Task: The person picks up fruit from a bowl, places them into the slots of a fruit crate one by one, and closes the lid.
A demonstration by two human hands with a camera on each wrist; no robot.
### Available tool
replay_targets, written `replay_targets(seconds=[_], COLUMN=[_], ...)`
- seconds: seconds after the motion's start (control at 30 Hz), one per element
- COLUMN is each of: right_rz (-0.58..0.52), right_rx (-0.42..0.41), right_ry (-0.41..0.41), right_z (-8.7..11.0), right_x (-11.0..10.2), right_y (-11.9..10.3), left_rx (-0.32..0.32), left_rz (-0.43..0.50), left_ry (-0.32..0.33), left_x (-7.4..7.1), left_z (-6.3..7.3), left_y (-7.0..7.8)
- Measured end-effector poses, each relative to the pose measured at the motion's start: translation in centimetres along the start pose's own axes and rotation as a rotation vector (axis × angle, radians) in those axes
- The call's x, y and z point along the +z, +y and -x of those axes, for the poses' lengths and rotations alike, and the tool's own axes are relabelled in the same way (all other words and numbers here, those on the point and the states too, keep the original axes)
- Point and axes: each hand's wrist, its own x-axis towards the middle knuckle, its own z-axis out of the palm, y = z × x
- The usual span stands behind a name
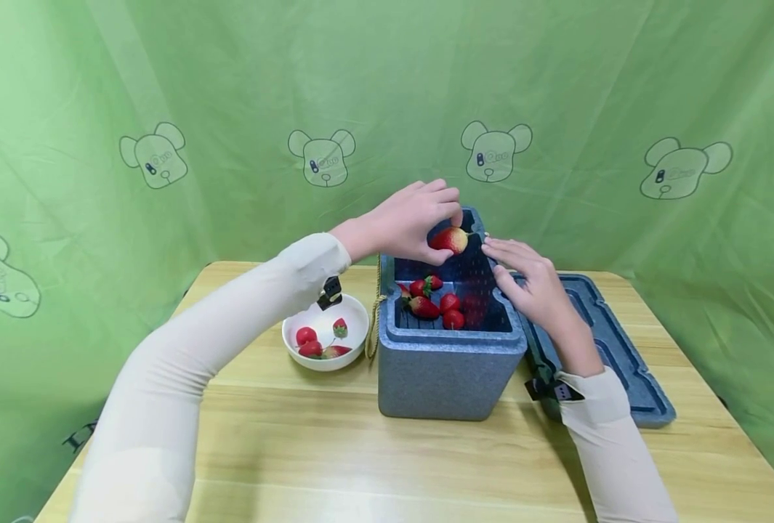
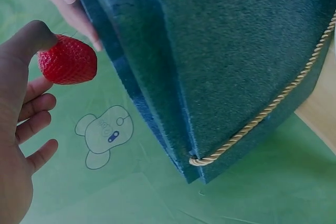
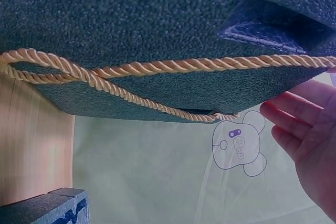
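My left hand point(image 1: 413, 218) pinches a large strawberry point(image 1: 450, 240) between thumb and fingers, above the opening of a grey-blue foam cooler box point(image 1: 445, 378). The left wrist view shows the red side of this strawberry point(image 2: 69, 61), apart from the box wall. On the box's right rim, my right hand point(image 1: 537, 283) rests with its fingers fairly straight; in the right wrist view the fingers point(image 3: 294, 114) lie by the outer wall. Several strawberries point(image 1: 424, 307) and small round red fruits point(image 1: 453, 319) lie on the box floor.
Left of the box stands a white bowl point(image 1: 321, 365) with a few red fruits point(image 1: 306, 335). The box lid point(image 1: 651, 399) lies on the wooden table point(image 1: 308, 443) at right. Gold rope point(image 3: 157, 66) hangs along the box sides. A green curtain point(image 1: 400, 73) encloses the table.
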Motion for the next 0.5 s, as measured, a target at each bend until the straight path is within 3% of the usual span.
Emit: replay_targets(seconds=[0.5], right_rz=[0.008], right_rx=[-0.005], right_ry=[-0.001], right_z=[0.11], right_x=[0.19], right_y=[0.22], left_rx=[-0.038], left_rz=[-0.073], left_ry=[-0.067], left_x=[1.02], left_z=[0.66], left_y=[-0.5])
